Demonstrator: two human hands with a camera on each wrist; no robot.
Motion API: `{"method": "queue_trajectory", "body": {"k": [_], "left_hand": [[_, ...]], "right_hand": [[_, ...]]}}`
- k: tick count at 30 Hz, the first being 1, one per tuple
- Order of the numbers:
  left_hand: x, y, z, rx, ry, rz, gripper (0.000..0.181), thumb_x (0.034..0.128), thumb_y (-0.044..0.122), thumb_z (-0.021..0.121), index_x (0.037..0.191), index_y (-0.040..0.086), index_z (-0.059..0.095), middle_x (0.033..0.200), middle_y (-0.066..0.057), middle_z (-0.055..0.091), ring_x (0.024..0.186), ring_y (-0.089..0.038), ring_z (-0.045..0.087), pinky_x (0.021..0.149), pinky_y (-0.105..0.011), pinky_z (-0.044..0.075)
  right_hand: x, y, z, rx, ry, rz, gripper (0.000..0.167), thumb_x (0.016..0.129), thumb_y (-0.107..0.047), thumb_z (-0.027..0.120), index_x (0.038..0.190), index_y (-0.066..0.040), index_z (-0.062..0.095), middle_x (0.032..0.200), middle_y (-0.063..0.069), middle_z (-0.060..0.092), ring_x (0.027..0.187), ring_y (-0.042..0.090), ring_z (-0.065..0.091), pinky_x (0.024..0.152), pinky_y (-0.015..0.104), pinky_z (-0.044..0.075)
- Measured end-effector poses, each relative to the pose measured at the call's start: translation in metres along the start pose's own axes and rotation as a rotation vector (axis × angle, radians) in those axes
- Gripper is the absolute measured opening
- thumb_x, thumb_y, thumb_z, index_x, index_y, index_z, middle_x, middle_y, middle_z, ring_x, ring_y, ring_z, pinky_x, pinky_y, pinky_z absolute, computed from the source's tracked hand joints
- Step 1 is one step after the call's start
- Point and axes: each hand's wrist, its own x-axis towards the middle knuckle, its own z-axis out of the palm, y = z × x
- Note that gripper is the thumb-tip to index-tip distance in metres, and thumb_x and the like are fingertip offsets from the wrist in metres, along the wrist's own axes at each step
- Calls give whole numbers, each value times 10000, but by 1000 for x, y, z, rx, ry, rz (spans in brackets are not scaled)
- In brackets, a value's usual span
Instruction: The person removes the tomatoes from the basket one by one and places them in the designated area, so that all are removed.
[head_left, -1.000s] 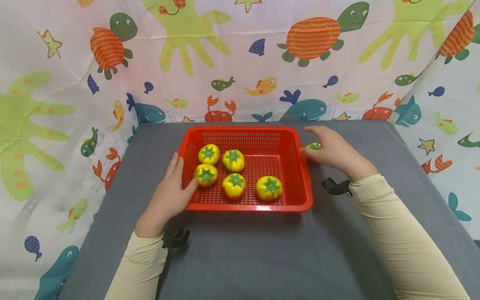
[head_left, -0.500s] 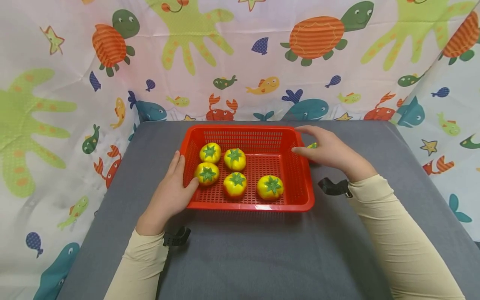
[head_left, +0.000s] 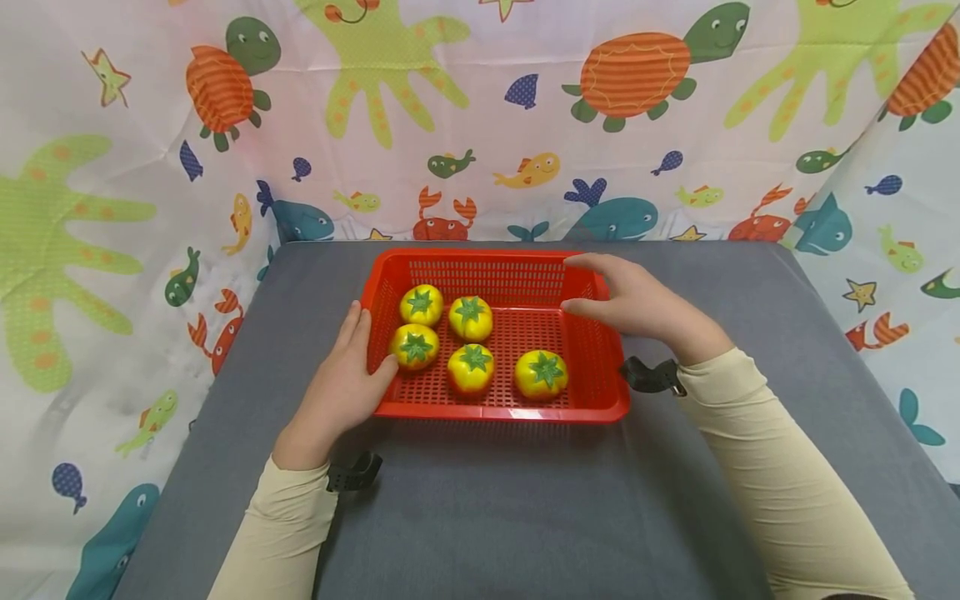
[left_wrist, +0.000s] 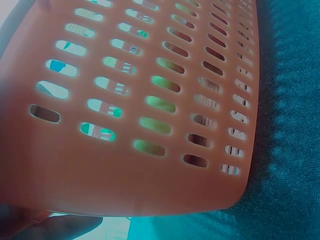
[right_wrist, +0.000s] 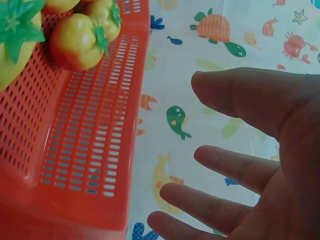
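Note:
A red slotted plastic basket (head_left: 495,412) stands on the grey table. Several yellow-and-red tomatoes (head_left: 542,375) with green star-shaped tops lie in it, mostly toward its left side. My left hand (head_left: 336,392) holds the basket's left side, thumb over the rim and fingers along the outer wall. In the left wrist view, the basket's slotted wall (left_wrist: 125,175) fills most of the picture. Over the basket's right rim, my right hand (head_left: 637,304) has thumb and fingers spread. Nothing shows between them in the right wrist view, where the fingers (right_wrist: 225,205) stand apart from the basket.
Behind the table (head_left: 495,508) hangs a white cloth (head_left: 495,108) printed with sea animals, which also runs along both sides. Black straps (head_left: 352,473) sit on both wrists.
My right hand has moved left from beside the basket to over its right rim. The tomato that showed behind that hand is now out of sight. The left hand stays put.

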Motion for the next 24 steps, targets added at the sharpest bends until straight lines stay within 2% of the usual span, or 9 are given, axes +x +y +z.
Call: {"method": "queue_trajectory", "body": {"k": [9,24], "left_hand": [[0,0,0,-3,-4,-6,884,1014,359,565,1687,51,82,1777,-62,-44,1570,-422,262,1119,-685,379],[-1,2,-1,-21,0,-19,873,1015,357,560,1690,64,91,1779,-59,-35,1566,-417,275,1105,-687,397]], "right_hand": [[10,-9,12,-10,-32,-44,697,952,-325,749,1568,-152,474,1596,145,477,1463,362,434,1105,644,448],[18,-13,33,-12,-110,-90,681,956,-335,759,1550,-123,500,1564,146,524,1449,368,473,1136,610,434]]}}
